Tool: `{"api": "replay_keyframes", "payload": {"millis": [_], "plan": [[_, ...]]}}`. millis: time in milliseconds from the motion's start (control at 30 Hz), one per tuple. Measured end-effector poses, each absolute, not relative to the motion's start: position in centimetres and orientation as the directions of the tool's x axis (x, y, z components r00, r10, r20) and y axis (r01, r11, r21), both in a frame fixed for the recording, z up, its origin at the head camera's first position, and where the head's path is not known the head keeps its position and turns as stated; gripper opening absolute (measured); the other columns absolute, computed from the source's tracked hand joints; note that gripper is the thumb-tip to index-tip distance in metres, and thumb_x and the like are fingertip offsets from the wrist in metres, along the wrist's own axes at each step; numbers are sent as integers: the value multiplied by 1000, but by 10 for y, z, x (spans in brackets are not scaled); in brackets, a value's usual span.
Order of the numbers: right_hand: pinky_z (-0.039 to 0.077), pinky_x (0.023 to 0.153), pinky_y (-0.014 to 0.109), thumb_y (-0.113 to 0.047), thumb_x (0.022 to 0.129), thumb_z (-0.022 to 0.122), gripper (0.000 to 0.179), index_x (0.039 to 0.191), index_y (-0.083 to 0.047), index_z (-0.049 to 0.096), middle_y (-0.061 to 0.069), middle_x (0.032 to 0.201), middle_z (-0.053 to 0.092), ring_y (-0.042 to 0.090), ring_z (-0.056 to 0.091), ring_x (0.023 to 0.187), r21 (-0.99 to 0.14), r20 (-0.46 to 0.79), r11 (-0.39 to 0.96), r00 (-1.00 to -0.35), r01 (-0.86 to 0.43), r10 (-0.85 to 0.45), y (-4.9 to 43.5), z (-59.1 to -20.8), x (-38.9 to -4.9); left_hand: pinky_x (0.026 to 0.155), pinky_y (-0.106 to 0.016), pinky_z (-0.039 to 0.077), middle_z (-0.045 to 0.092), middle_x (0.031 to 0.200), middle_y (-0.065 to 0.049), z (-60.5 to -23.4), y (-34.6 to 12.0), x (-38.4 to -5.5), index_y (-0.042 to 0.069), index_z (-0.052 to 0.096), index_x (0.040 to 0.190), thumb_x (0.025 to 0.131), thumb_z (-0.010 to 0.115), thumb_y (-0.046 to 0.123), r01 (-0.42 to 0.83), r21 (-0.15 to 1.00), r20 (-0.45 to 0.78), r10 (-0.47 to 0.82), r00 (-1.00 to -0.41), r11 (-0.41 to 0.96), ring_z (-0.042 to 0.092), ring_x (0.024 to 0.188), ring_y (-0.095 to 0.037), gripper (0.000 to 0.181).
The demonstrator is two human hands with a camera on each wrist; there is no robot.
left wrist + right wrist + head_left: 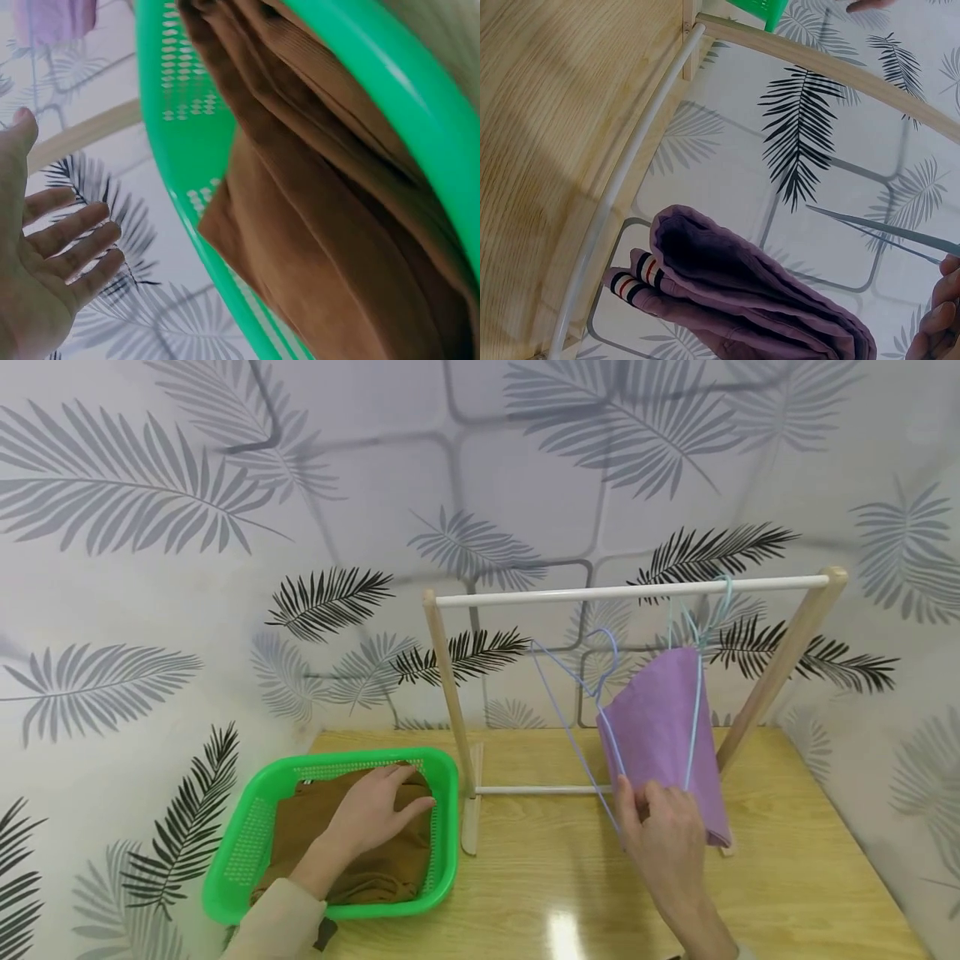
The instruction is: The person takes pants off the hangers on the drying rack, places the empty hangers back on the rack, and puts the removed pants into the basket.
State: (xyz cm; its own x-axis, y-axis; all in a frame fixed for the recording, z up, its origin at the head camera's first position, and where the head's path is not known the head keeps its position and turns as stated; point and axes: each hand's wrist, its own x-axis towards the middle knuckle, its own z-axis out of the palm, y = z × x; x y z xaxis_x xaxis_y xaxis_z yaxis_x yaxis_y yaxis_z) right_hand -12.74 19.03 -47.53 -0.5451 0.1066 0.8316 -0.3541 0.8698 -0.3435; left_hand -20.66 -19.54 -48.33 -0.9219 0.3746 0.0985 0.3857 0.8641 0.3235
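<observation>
My right hand (pixel 667 835) pinches a lavender-blue hanger (pixel 597 693) between thumb and fingers. That hanger stands tilted in front of the rack, its hook below the top bar and off it. Just behind my right hand, a folded purple garment (pixel 660 710) hangs on a pale turquoise hanger (pixel 700 643) hooked over the bar. Striped bands show on the garment (pixel 735 292) in the right wrist view. Over the green basket (pixel 452 827) my left hand (pixel 375 810) is held with its fingers spread and nothing in them. A folded brown garment (pixel 315 827) lies in the basket beneath it.
The rack has a white top bar (pixel 555 597), wooden posts (pixel 447 685) and a white lower rod (pixel 540 790). It stands on a wood-grain table (pixel 525 893), to the right of the basket. Feather-patterned wall covering (pixel 360 510) rises behind and on both sides.
</observation>
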Motion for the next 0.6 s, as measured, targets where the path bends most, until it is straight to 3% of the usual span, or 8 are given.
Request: {"api": "replay_keyframes", "payload": {"millis": [233,367,600], "plan": [[36,55,30,-5,87,76,35,59,-6,56,4,49,54,11,41,50,-348,819,870,-565,-349,101,190,-475,-126,106,-58,54,68,138,-23,-475,-165,-217,5,60,147,97,69,58,428,287,254,363,-897,857,65,129,-43,73],[35,55,28,-4,86,76,35,58,-7,55,3,49,53,9,39,50,-349,819,868,-565,-353,99,189,-475,-127,91,-52,61,75,124,-19,-477,-151,-226,5,67,136,95,72,55,450,194,406,346,-846,872,72,113,-39,65],[34,55,29,-6,87,74,37,57,-8,52,2,48,50,9,37,50,-344,831,869,-546,-357,105,188,-475,-128,77,-44,62,77,102,-13,-482,-133,-242,6,74,112,92,72,58,402,38,610,297,-734,915,75,90,-32,56]]}}
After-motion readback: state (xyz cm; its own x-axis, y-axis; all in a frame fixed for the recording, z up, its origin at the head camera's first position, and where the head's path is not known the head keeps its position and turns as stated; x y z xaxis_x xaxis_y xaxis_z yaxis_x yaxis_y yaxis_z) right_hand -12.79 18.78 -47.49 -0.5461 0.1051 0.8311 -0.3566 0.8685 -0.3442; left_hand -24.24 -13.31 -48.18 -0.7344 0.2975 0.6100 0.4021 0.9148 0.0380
